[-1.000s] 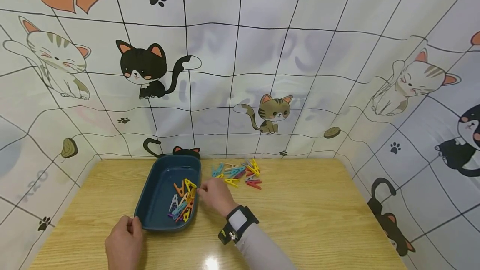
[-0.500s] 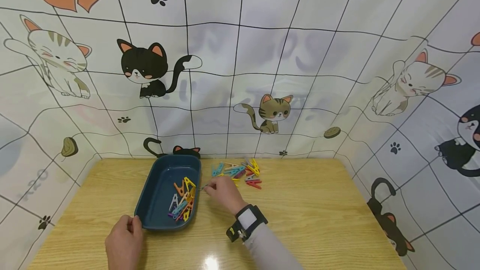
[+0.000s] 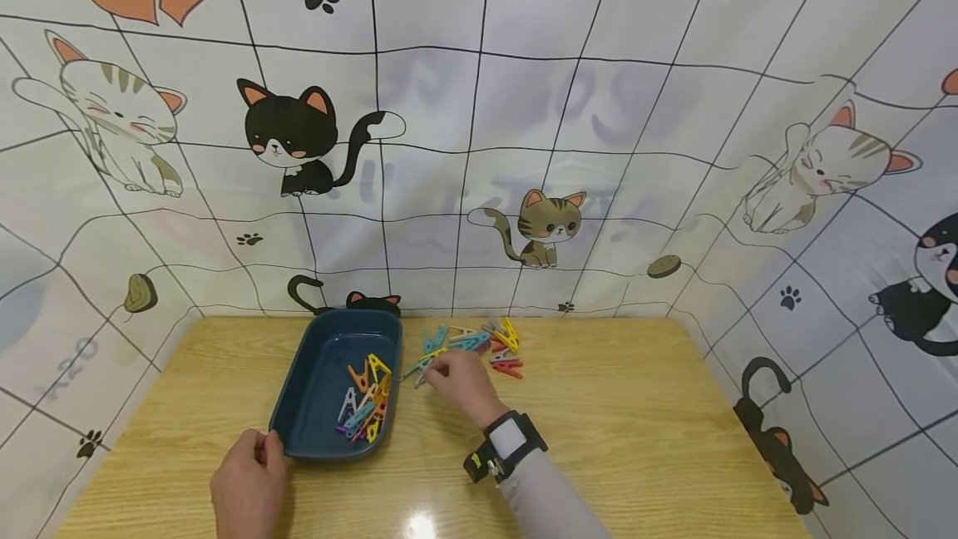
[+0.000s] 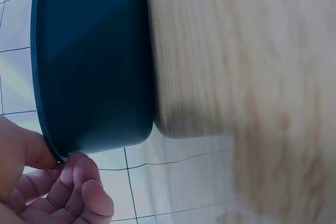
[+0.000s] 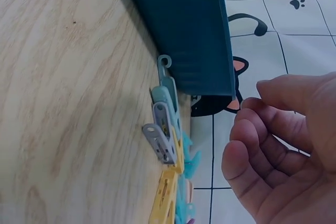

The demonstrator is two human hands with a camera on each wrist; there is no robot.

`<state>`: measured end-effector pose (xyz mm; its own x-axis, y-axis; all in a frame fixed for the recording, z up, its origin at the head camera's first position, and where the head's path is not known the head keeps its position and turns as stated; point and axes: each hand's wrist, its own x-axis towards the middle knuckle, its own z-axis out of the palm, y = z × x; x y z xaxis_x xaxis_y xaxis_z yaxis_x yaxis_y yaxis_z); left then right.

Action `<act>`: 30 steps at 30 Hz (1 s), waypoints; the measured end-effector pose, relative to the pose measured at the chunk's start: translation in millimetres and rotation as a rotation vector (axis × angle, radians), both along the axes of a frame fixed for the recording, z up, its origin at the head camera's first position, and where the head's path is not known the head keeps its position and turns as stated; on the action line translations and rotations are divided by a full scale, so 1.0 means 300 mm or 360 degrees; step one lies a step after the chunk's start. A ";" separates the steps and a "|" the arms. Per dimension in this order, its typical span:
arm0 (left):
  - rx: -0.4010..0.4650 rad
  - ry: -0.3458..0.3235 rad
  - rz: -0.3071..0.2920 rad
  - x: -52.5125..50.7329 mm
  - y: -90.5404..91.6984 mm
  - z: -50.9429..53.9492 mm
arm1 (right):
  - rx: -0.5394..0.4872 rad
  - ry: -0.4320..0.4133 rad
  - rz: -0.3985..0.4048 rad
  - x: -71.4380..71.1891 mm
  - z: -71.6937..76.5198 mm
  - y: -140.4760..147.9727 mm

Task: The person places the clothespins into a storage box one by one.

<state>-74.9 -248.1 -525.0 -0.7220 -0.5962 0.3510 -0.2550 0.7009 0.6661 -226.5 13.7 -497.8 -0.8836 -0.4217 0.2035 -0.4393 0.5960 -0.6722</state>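
The blue bin [image 3: 299,406] holds a small heap of coloured clothespins [image 3: 367,406] along its right side. My left hand [image 3: 250,477] pinches the bin's near left corner, thumb and finger on the rim in the left wrist view. Right of the bin, my right hand [image 3: 466,385] hovers beside loose pegs [image 3: 467,341]. In the right wrist view that hand [image 5: 286,140] has loosely bent fingers, thumb and forefinger slightly apart, with nothing visible between them. Green pegs [image 5: 167,90] and a lavender peg [image 5: 160,142] lie by the bin's wall, a yellow peg [image 5: 165,195] beyond.
The wooden table [image 3: 636,422] extends right and in front of the bin. Behind it hangs a white cloth [image 3: 449,106] with cat drawings and a black grid. A dark strapped device [image 3: 512,443] sits on my right wrist.
My right hand has moved right, away from the bin's rim. Greenish pegs now show between its fingertips and the bin. My left hand has stayed on the corner.
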 end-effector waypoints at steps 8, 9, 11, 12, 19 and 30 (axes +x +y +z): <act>0.0002 -0.0033 0.0005 0.001 -0.004 -0.003 | -0.0047 0.0082 -0.0112 0.001 -0.033 0.017; 0.0005 -0.0040 0.0007 0.001 -0.005 -0.004 | -0.0057 0.0084 -0.0126 0.002 -0.036 0.018; 0.0012 -0.0045 0.0005 0.002 -0.006 -0.005 | -0.0072 0.0077 -0.0150 0.004 -0.045 0.019; 0.0014 -0.0047 0.0006 0.002 -0.006 -0.006 | -0.0075 0.0077 -0.0160 0.005 -0.048 0.019; -0.0013 -0.0008 0.0007 0.000 -0.005 -0.010 | -0.0088 0.0046 -0.0227 0.006 -0.078 0.017; -0.0035 0.0028 0.0003 -0.002 -0.005 -0.013 | 0.0018 -0.0083 -0.0307 -0.004 -0.132 0.005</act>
<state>-75.6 -249.5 -529.0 -0.7145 -0.5896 0.3766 -0.2451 0.7151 0.6546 -227.8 15.1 -537.4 -0.9574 -0.2455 0.1517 -0.2810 0.6732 -0.6839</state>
